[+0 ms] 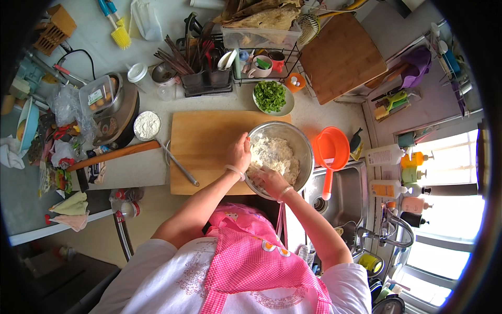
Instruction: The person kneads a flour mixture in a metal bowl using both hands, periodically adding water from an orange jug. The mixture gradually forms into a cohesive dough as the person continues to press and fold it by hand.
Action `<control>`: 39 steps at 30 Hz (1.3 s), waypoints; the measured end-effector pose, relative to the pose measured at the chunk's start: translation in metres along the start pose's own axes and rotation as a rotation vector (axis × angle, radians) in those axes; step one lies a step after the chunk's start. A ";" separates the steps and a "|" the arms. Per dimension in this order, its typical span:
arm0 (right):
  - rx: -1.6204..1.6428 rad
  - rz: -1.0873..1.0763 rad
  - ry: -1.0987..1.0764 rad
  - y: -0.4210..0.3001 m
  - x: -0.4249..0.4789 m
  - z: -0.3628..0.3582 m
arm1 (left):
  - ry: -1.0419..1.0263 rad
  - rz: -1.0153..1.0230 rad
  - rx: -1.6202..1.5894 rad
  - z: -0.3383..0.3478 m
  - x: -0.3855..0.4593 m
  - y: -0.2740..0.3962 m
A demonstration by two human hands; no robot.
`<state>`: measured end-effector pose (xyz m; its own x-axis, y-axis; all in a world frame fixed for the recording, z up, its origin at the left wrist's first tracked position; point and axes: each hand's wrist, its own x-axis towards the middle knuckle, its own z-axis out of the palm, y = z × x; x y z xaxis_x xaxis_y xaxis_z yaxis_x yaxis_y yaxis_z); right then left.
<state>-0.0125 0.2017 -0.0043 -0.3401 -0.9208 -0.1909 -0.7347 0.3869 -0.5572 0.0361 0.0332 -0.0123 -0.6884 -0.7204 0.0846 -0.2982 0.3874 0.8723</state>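
A steel mixing bowl [307, 157] stands on the right part of a wooden board [204, 129], with shaggy, crumbly dough [280, 155] inside. My left hand [239, 155] rests against the bowl's left rim, its fingers close together. Down in the bowl, my right hand [270, 181] presses into the dough; its fingertips are partly hidden in it. A bowl of white flour [147, 125] is left of the board. Behind the steel bowl sits a dish of chopped green leaves [270, 96]. One thin metal utensil [178, 164] lies across the board's left edge.
An orange plastic ladle [332, 147] lies at the right, its handle over the steel sink [349, 188]. A wooden rolling pin [117, 155] lies at the left near a cluttered pile of bags. Chopsticks and utensils in a rack [208, 78] line the back. A large cutting board [341, 55] leans there.
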 end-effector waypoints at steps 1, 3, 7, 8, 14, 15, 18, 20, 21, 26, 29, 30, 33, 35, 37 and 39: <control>0.095 -0.025 0.044 0.000 0.013 0.004 | -0.009 -0.002 0.012 -0.001 0.001 0.000; 0.118 0.135 0.052 0.006 0.040 0.008 | 0.013 0.032 0.046 -0.002 0.001 -0.001; 0.028 0.172 0.344 0.029 0.066 0.015 | 0.013 -0.031 -0.023 -0.006 0.005 0.003; 0.053 0.156 0.468 0.037 0.070 0.011 | 0.008 -0.038 0.029 -0.007 0.006 0.005; -0.235 0.403 0.323 0.107 0.039 -0.037 | 0.012 -0.044 0.070 -0.001 0.006 0.006; -0.252 0.438 0.266 0.101 0.030 -0.040 | 0.044 -0.030 0.046 0.003 0.006 0.003; -0.214 0.566 0.150 0.060 0.002 -0.035 | 0.074 -0.033 0.053 0.003 0.003 0.001; -0.414 0.582 0.001 0.037 -0.004 -0.015 | 0.075 -0.020 0.074 0.004 0.002 0.003; -0.589 0.506 -0.068 0.031 -0.002 -0.001 | 0.083 -0.002 0.084 0.005 0.003 0.004; 0.131 0.877 0.046 0.022 0.017 0.016 | 0.106 0.076 0.106 0.005 0.004 0.004; 1.264 0.852 0.271 0.031 0.025 0.004 | 0.088 0.090 0.117 0.003 0.006 0.001; 1.688 0.891 0.315 0.025 0.028 -0.011 | 0.093 0.089 0.118 0.003 0.005 -0.001; 1.269 0.878 0.550 0.028 0.032 -0.039 | 0.067 0.094 0.103 -0.003 0.006 0.007; 0.583 0.792 0.469 0.089 0.033 -0.027 | 0.040 0.105 0.101 -0.005 0.006 0.011; 0.158 0.694 0.428 0.089 0.049 -0.036 | 0.036 0.106 0.126 -0.004 0.006 0.007; 0.024 0.583 0.337 0.062 0.072 -0.044 | 0.022 0.090 0.140 -0.005 0.007 0.006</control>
<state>-0.1082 0.1617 -0.0170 -0.8445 -0.4945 -0.2056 -0.3635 0.8112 -0.4581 0.0330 0.0281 -0.0036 -0.7021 -0.6910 0.1719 -0.3262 0.5267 0.7850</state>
